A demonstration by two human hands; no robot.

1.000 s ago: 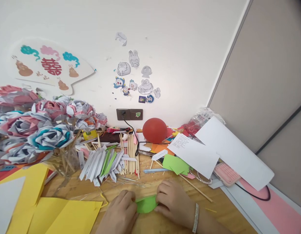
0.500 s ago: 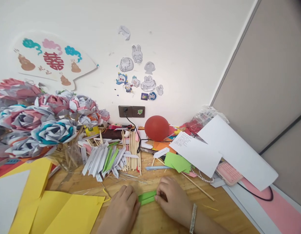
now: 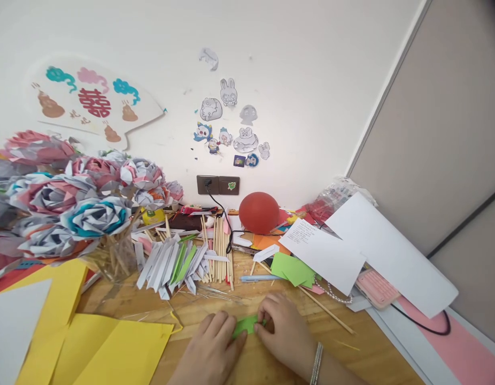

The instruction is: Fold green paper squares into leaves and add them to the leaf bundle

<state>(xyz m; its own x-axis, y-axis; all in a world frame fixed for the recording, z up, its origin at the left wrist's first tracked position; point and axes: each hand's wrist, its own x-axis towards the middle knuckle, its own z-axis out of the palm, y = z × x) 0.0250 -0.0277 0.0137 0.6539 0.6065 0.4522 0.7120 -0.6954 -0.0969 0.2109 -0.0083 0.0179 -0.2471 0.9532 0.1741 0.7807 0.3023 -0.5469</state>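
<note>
A small folded green paper (image 3: 246,324) lies on the wooden table (image 3: 352,347) near its front edge, between my two hands. My left hand (image 3: 213,350) covers the paper's left end, its fingers pressed down and closed on it. My right hand (image 3: 281,331) pinches the right end with curled fingers; a beaded bracelet (image 3: 316,363) circles that wrist. Most of the paper is hidden under my fingers.
Yellow paper sheets (image 3: 111,347) lie at the left front. Behind are folded paper strips (image 3: 171,264), wooden sticks (image 3: 220,248), a jar of paper roses (image 3: 91,219), a red balloon (image 3: 258,213), green paper squares (image 3: 291,268), white sheets (image 3: 352,251), a blue pen (image 3: 257,278) and a pink calculator (image 3: 376,289).
My hands have come closer together over the green paper, which now shows less and looks folded smaller. The view shifted slightly.
</note>
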